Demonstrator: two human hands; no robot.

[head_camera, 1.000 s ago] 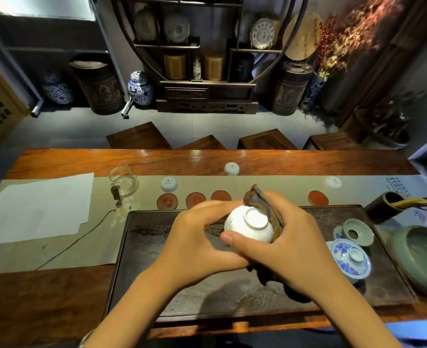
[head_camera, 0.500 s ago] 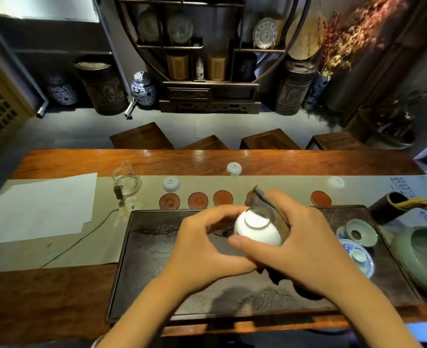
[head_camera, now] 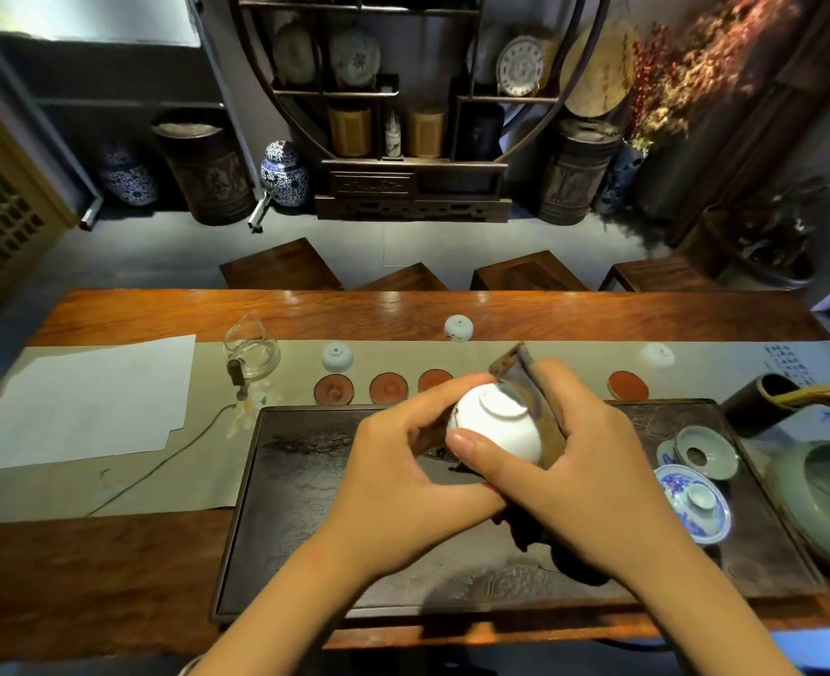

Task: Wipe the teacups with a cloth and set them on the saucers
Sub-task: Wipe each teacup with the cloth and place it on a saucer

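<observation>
White teacup (head_camera: pixel 496 426) is held above the dark tray (head_camera: pixel 305 505), foot ring tilted up toward the camera. Left hand (head_camera: pixel 403 480) and right hand (head_camera: pixel 583 475) both clamp it through the brown cloth (head_camera: pixel 530 383). Red saucers (head_camera: pixel 388 387) lie beyond on the surface; writing at the far right is illegible.

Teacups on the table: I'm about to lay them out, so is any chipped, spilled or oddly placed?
No damage or spills show. Three teacups sit upside down off the saucers, awaiting wiping.

A wooden table (head_camera: pixel 549 312) carries a runner (head_camera: pixel 525 353) and dark tray (head_camera: pixel 305 505).
</observation>
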